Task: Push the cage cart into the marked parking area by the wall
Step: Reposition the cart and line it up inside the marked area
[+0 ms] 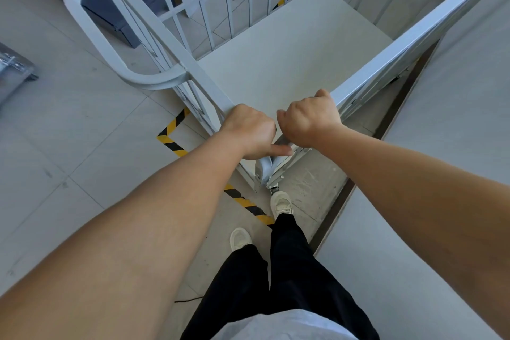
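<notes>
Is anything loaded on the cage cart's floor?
No, the cage cart floor is bare; both hands only grip its top rails.

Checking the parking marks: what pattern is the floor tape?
Yellow and black diagonal stripes on the floor tape, clearest in the head view.

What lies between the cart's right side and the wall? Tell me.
In the head view, only a narrowing strip of bare floor separates the cage cart from the wall; nothing stands in it.

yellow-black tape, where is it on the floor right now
In the head view the tape forms a corner on the floor left of the cart, beside the left hand, then runs on toward the person's shoes.
</notes>
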